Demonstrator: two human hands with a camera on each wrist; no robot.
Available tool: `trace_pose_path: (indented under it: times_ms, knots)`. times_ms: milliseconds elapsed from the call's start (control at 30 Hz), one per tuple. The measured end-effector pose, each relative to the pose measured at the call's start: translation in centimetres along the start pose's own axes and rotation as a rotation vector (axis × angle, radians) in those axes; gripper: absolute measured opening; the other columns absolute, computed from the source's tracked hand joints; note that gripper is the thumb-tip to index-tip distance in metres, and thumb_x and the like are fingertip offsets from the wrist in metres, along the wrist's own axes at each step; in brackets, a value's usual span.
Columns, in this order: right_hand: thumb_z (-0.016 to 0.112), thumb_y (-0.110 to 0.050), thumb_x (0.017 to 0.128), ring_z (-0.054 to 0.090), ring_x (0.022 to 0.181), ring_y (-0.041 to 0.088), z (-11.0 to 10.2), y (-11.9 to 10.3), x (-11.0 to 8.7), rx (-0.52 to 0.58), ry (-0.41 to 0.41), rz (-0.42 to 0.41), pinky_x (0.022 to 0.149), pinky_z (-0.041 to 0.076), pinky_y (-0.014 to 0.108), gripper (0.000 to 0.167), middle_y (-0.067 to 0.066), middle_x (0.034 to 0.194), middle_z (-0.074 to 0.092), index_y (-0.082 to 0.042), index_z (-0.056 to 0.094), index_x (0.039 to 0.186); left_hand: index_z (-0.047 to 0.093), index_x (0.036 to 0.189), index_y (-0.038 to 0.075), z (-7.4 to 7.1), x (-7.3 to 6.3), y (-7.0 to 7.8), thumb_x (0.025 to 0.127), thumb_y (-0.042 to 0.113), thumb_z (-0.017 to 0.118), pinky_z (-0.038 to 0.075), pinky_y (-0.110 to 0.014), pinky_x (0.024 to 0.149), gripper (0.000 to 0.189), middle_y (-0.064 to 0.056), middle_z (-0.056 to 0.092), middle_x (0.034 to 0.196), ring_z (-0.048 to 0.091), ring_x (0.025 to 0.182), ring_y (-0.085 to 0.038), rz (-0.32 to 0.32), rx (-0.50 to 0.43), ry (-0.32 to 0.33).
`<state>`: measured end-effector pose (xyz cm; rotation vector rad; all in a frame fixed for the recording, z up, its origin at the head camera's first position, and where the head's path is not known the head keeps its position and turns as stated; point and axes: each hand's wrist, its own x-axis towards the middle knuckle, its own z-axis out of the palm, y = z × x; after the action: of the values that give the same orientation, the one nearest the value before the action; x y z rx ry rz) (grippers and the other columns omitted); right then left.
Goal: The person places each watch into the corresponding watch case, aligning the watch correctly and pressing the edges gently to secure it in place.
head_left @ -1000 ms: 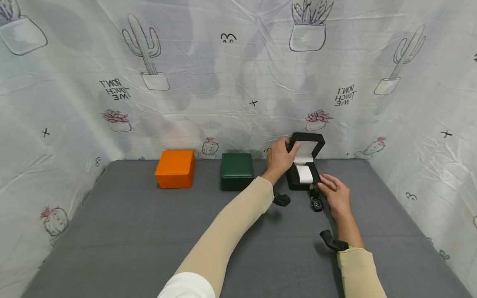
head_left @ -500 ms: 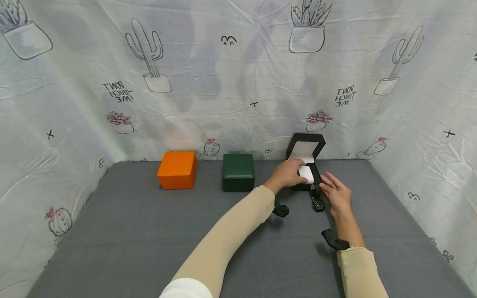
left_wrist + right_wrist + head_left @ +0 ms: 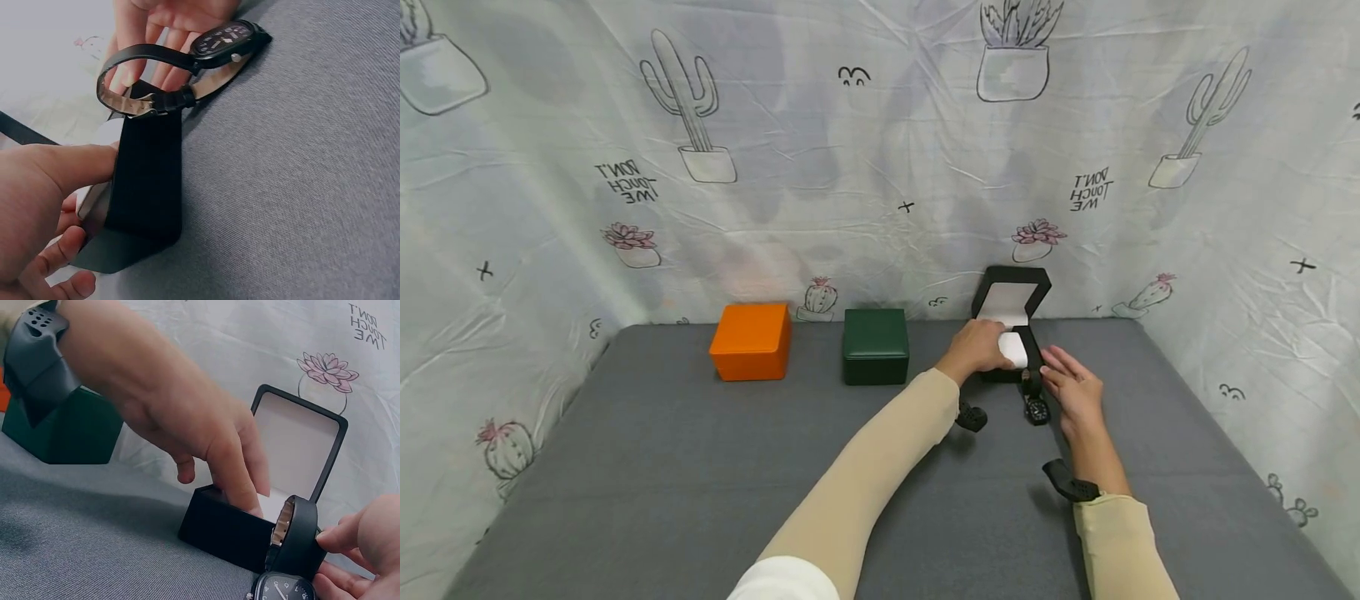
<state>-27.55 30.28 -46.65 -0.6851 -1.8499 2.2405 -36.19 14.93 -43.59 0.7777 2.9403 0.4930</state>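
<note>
A black watch box (image 3: 1038, 287) stands at the table's back right, its lid raised to show a pale lining. My left hand (image 3: 976, 347) reaches inside and pinches the white watch cushion (image 3: 1013, 349) between thumb and fingers. In front of the box's right corner is a black wristwatch (image 3: 1037, 410), dial outward, its buckled strap (image 3: 145, 52) looping up against the box front. My right hand (image 3: 1078, 402) lies along the box's right side, fingers fairly straight, with a fingertip right at the strap and box corner in the right wrist view. Part of the cushion is hidden behind my left fingers.
Left of the black box stand a closed dark green box (image 3: 876, 346) and, farther left, a closed orange box (image 3: 751, 340). Grey cloth covers the table (image 3: 700, 483). A white curtain (image 3: 820, 167) printed with cacti hangs behind the boxes. Each wrist carries a black camera mount (image 3: 1070, 483).
My left hand has moved from the raised lid down into the box and onto the cushion. The lid stays up. My right hand and the watch have hardly moved.
</note>
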Motion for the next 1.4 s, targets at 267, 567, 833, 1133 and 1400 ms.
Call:
trace_pose_path:
  times_ms: [267,567,833,1133,1400]
  knots:
    - [0.059,0.003,0.092,0.062,0.096,-0.009,0.5,0.3,-0.3,-0.011,-0.021,-0.018,0.077,0.051,0.009,0.056,-0.013,0.117,0.069,-0.007,0.044,0.145,0.064,0.124,0.024,0.7,-0.2,-0.9,0.074,0.045,0.082,0.049,-0.026,0.073,0.058,0.005,0.066,0.117,0.060,0.097,-0.009,-0.024,-0.112,0.046]
    - [0.059,0.000,0.093,0.061,0.099,-0.009,1.0,0.5,-0.5,-0.045,-0.027,-0.024,0.078,0.050,0.009,0.056,-0.007,0.128,0.064,-0.008,0.043,0.146,0.059,0.130,0.022,0.4,-1.0,-1.7,0.076,0.040,0.081,0.048,-0.026,0.074,0.062,0.003,0.063,0.122,0.058,0.094,-0.011,0.002,-0.233,0.093]
    - [0.059,0.002,0.093,0.063,0.094,-0.009,0.8,0.3,-0.3,-0.018,-0.019,-0.027,0.078,0.051,0.010,0.054,-0.010,0.120,0.068,-0.006,0.045,0.144,0.058,0.130,0.020,-1.2,-1.7,-1.9,0.077,0.041,0.078,0.047,-0.025,0.072,0.061,0.003,0.059,0.127,0.056,0.096,-0.011,0.078,-0.266,0.093]
    - [0.059,0.001,0.092,0.061,0.104,-0.003,0.1,-0.1,-0.2,-0.016,0.001,-0.018,0.077,0.051,0.009,0.055,-0.007,0.126,0.065,-0.007,0.045,0.145,0.060,0.125,0.020,-2.2,-2.8,-2.2,0.075,0.043,0.080,0.045,-0.023,0.069,0.058,0.004,0.061,0.122,0.055,0.091,-0.010,0.093,-0.278,0.047]
    - [0.060,0.000,0.093,0.059,0.109,0.000,0.2,-0.3,-0.3,-0.035,0.012,-0.006,0.078,0.051,0.009,0.056,-0.005,0.132,0.061,-0.008,0.044,0.145,0.061,0.125,0.020,-1.5,-3.0,-2.6,0.076,0.042,0.080,0.046,-0.023,0.071,0.057,0.004,0.061,0.125,0.056,0.093,-0.010,0.080,-0.301,0.039]
